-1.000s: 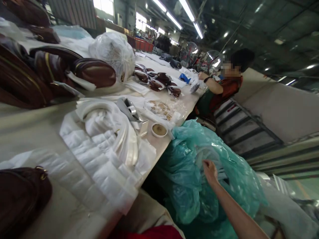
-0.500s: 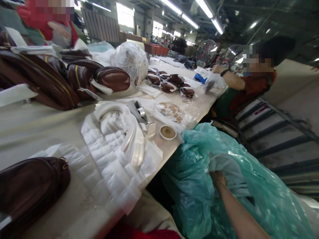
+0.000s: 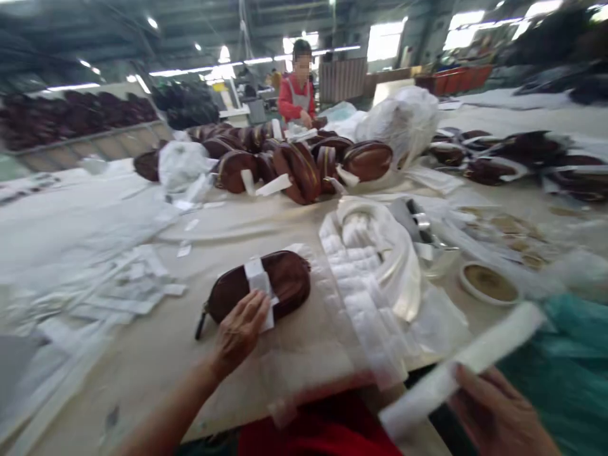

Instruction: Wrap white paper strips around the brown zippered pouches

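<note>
A dark brown leather pouch (image 3: 289, 282) with a zip pull at its left end lies on the table in front of me. A white strip (image 3: 257, 276) crosses its middle. My left hand (image 3: 242, 329) rests on the strip and the pouch's near side, fingers stretched out; its thumb is hidden. At the lower right, my right hand (image 3: 498, 408) is closed round a long, soft white foam strip (image 3: 468, 358), slightly blurred and raised beside the table edge.
White foam sheeting (image 3: 365, 278) lies right of the pouch, near a metal tape dispenser (image 3: 420, 221) and a round dish (image 3: 491, 283). Green plastic (image 3: 579, 354) hangs at the right. Paper strips (image 3: 137, 285) litter the left. Brown bags (image 3: 299, 171) and a co-worker (image 3: 299, 92) are farther back.
The view has swung left, bringing the whole pouch and my left hand into sight. My right hand has left the green plastic bag and now holds a white foam strip.
</note>
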A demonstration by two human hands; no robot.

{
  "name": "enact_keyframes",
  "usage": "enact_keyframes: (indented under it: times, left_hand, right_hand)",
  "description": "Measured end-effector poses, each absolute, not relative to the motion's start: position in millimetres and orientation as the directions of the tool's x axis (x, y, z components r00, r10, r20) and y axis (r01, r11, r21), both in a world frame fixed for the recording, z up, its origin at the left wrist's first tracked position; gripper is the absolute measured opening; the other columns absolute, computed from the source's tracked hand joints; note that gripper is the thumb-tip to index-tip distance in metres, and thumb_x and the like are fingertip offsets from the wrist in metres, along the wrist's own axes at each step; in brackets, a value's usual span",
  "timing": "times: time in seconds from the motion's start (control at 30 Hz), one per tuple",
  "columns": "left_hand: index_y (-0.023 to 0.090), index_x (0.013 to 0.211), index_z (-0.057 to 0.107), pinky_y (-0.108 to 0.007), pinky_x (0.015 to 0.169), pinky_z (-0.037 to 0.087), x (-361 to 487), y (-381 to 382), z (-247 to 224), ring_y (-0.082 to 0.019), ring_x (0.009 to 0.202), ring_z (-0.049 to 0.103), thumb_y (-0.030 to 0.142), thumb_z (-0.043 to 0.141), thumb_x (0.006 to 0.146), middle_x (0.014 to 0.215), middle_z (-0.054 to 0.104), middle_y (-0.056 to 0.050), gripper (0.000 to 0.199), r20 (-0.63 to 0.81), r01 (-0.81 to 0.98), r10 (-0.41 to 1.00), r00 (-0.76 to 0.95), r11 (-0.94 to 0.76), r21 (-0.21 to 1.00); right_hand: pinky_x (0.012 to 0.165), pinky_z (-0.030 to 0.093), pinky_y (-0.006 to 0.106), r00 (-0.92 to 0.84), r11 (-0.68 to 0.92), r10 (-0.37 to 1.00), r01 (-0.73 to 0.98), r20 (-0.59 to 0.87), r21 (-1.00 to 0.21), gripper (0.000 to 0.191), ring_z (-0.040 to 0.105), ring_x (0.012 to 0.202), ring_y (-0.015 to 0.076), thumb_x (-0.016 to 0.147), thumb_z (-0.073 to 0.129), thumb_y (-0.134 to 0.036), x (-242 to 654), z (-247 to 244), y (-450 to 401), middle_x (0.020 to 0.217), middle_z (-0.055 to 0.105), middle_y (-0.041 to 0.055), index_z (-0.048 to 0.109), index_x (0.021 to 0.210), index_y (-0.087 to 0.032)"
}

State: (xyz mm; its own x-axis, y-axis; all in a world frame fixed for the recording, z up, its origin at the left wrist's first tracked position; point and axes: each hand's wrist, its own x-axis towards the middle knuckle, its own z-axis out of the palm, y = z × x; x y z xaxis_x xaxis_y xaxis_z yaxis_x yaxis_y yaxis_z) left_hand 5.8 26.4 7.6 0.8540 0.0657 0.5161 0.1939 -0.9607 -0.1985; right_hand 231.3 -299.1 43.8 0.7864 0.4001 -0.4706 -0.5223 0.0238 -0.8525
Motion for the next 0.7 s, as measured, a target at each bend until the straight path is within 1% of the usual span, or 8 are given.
enact_keyframes:
  times: [0.03, 0.07, 0.13, 0.23, 0.33, 0.47, 0.6, 0.7]
  left_hand:
    - [0.013, 0.130, 0.046, -0.035, 0.094, 0.051, 5.6, 28.0, 6.7, -0.025, 0.115, 0.052, 0.000, 0.035, 0.083, 0.115, 0.059, -0.013, 0.050, 0.510, 0.204, 0.071, 0.857, -0.956, -0.210]
    - [0.011, 0.125, 0.049, -0.035, 0.093, 0.051, 6.0, 29.0, 7.2, -0.025, 0.114, 0.052, 0.000, 0.035, 0.082, 0.115, 0.059, -0.013, 0.047, 0.501, 0.205, 0.074, 0.862, -0.955, -0.212]
    - [0.011, 0.119, 0.052, -0.034, 0.091, 0.052, 7.1, 29.8, 11.7, -0.024, 0.112, 0.052, 0.001, 0.037, 0.083, 0.114, 0.059, -0.013, 0.041, 0.471, 0.198, 0.089, 0.878, -0.962, -0.188]
    - [0.011, 0.117, 0.052, -0.034, 0.088, 0.054, 7.7, 31.4, 22.3, -0.024, 0.110, 0.052, 0.005, 0.043, 0.082, 0.113, 0.060, -0.013, 0.037, 0.406, 0.181, 0.120, 0.906, -0.977, -0.115]
    - [0.012, 0.114, 0.053, -0.035, 0.082, 0.056, 8.5, 35.2, 31.3, -0.024, 0.104, 0.054, 0.010, 0.050, 0.081, 0.111, 0.060, -0.012, 0.034, 0.348, 0.189, 0.163, 0.923, -0.981, -0.043]
    - [0.015, 0.109, 0.054, -0.033, 0.077, 0.057, 11.7, 39.3, 39.0, -0.023, 0.098, 0.055, 0.016, 0.053, 0.082, 0.109, 0.060, -0.010, 0.028, 0.275, 0.209, 0.201, 0.940, -0.978, 0.002]
    - [0.015, 0.108, 0.054, -0.036, 0.079, 0.056, 12.6, 37.8, 44.1, -0.024, 0.100, 0.054, 0.016, 0.054, 0.079, 0.110, 0.059, -0.011, 0.030, 0.224, 0.224, 0.228, 0.948, -0.974, 0.042]
    - [0.014, 0.113, 0.052, -0.040, 0.087, 0.054, 9.8, 33.8, 44.8, -0.026, 0.107, 0.051, 0.015, 0.055, 0.075, 0.114, 0.057, -0.012, 0.038, 0.229, 0.216, 0.235, 0.945, -0.971, 0.104]
  right_hand:
    - [0.045, 0.050, 0.020, 0.694, -0.008, 0.475, -0.611, -0.540, -0.792, 0.038, 0.059, 0.050, 0.0108, 0.048, 0.086, -0.035, 213.9, 45.8, -268.7, 0.065, 0.065, -0.0021, 0.062, 0.073, -0.020]
    - [0.044, 0.049, 0.018, 0.593, -0.051, 0.565, -0.669, -0.574, -0.742, 0.038, 0.058, 0.048, 0.0094, 0.051, 0.085, -0.037, 197.4, 47.8, -239.6, 0.061, 0.063, -0.0032, 0.062, 0.075, -0.019]
    - [0.045, 0.048, 0.017, 0.426, -0.130, 0.684, -0.728, -0.592, -0.674, 0.039, 0.062, 0.052, 0.0111, 0.053, 0.084, -0.039, 170.6, 48.6, -187.4, 0.059, 0.062, -0.0028, 0.059, 0.072, -0.017]
    - [0.050, 0.051, 0.019, 0.305, -0.214, 0.713, -0.763, -0.632, -0.610, 0.034, 0.066, 0.056, 0.0141, 0.054, 0.082, -0.030, 146.3, 39.3, -129.3, 0.059, 0.064, -0.0001, 0.054, 0.067, -0.016]
    - [0.055, 0.053, 0.022, 0.265, -0.247, 0.703, -0.780, -0.660, -0.575, 0.024, 0.065, 0.055, 0.0132, 0.057, 0.075, -0.021, 130.6, 26.7, -94.2, 0.058, 0.065, 0.0009, 0.053, 0.064, -0.016]
    - [0.059, 0.052, 0.023, 0.268, -0.218, 0.715, -0.792, -0.646, -0.570, 0.018, 0.062, 0.056, 0.0121, 0.054, 0.070, -0.019, 114.4, 17.5, -69.3, 0.057, 0.065, -0.0010, 0.055, 0.062, -0.017]
    - [0.058, 0.050, 0.025, 0.269, -0.219, 0.730, -0.779, -0.628, -0.588, 0.017, 0.061, 0.054, 0.0135, 0.050, 0.069, -0.023, 109.4, 12.2, -63.1, 0.056, 0.065, -0.0001, 0.057, 0.059, -0.017]
    - [0.055, 0.047, 0.024, 0.252, -0.249, 0.748, -0.751, -0.614, -0.612, 0.017, 0.059, 0.053, 0.0131, 0.050, 0.070, -0.026, 111.3, 8.3, -64.5, 0.055, 0.064, 0.0005, 0.058, 0.057, -0.017]
